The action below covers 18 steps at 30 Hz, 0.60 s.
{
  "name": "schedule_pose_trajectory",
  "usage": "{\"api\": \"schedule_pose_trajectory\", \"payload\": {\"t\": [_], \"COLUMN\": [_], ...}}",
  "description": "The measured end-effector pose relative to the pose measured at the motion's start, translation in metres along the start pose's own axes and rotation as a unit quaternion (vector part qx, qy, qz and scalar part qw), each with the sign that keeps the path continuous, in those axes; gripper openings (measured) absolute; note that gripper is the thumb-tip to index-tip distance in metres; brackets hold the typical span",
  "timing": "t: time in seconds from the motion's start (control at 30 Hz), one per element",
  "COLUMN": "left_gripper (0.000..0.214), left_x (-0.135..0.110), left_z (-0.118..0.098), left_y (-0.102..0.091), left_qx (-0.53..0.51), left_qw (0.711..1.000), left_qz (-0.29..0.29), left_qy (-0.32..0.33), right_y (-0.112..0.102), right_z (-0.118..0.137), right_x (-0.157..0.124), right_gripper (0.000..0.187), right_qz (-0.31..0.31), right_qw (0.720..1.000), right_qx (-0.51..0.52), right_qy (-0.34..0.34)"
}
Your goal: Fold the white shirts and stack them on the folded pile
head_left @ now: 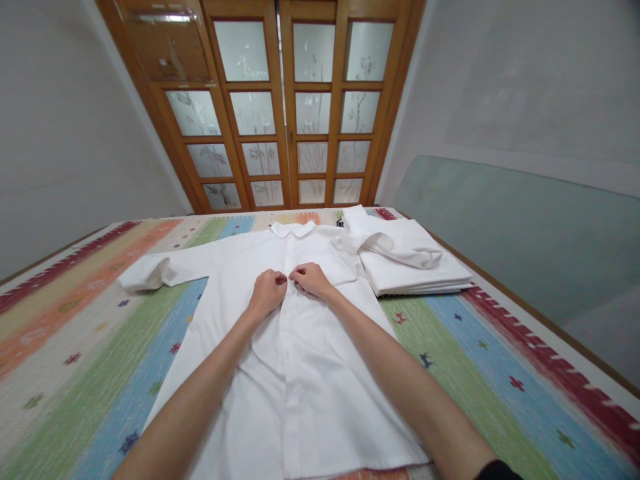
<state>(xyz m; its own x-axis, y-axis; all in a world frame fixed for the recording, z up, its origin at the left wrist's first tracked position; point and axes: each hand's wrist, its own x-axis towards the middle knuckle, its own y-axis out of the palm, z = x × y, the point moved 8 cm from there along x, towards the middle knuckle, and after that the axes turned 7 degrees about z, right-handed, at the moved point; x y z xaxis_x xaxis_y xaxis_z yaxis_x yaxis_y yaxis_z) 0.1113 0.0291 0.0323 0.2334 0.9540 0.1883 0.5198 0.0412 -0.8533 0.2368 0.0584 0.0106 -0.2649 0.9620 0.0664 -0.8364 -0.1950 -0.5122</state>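
A white long-sleeved shirt (255, 400) lies spread front side up, its collar (293, 229) at the far end and its button placket running down the middle toward me. My left hand (271, 289) pinches the shirt's front at the placket, at chest height. Just to the right of it, my right hand (309, 278) also has its fingertips closed on the placket edge. The two hands almost touch. Whether a button is between the fingers is too small to tell. One sleeve stretches out to the left with its cuff folded over; the other rests on folded white cloth.
A stack of folded white cloth (415, 277) sits at the right, under the shirt's right-hand sleeve. Beneath everything is a striped, patterned cover (145, 347). A wooden door with glass panes (313, 110) stands beyond the far edge, with walls on both sides.
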Motion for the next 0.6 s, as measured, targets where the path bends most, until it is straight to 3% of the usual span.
{"api": "schedule_pose_trajectory", "payload": {"t": [0.3,0.6], "left_gripper": [0.019,0.023], "left_x": [0.0011,0.0037], "left_z": [-0.0095,-0.0007], "left_y": [0.0086,0.0057], "left_qx": [0.085,0.043], "left_qw": [0.996,0.999], "left_qz": [-0.003,-0.010], "left_qy": [0.039,0.008], "right_y": [0.0000,0.0031], "right_z": [-0.0001,0.0021], "right_x": [-0.0002,-0.0026], "right_gripper": [0.019,0.019], "right_qz": [-0.002,0.006], "right_qw": [1.000,0.999], "right_qx": [-0.005,-0.002], "right_qy": [-0.013,-0.037]}}
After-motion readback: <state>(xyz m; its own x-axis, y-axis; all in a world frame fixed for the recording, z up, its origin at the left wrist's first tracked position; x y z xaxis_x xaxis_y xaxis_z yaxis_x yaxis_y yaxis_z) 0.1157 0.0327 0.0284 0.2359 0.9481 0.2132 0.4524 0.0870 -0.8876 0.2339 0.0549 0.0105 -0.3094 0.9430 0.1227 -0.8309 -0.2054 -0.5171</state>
